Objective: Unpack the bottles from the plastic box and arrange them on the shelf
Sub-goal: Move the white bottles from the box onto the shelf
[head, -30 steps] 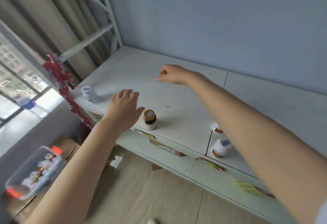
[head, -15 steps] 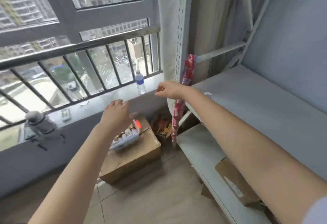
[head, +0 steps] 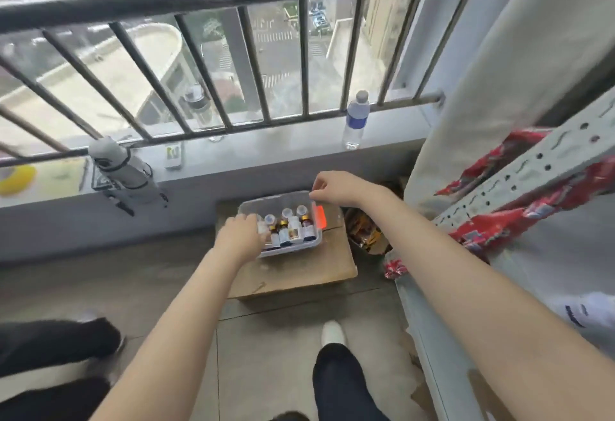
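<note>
A clear plastic box (head: 248, 209) with an orange latch (head: 318, 216) sits on a cardboard carton (head: 299, 271) below the window. Several small bottles (head: 291, 229) with white caps stand inside it. My left hand (head: 241, 237) reaches into the box's left side, its fingers over a white bottle (head: 263, 227); motion blur hides whether they grip it. My right hand (head: 336, 187) hovers over the box's far right corner, fingers loosely curled and holding nothing. The white metal shelf (head: 549, 271) is at the right.
The shelf's perforated upright (head: 532, 171) with red wrapping (head: 506, 221) stands close to my right arm. A water bottle (head: 355, 119) and a folded umbrella (head: 123, 171) rest on the window ledge behind the railing. A snack bag (head: 364, 231) lies beside the carton. My legs and a white shoe (head: 332, 332) are below.
My view has swung left from the shelf top down to the floor by the window. Both hands came down to the plastic box, the left one now inside it.
</note>
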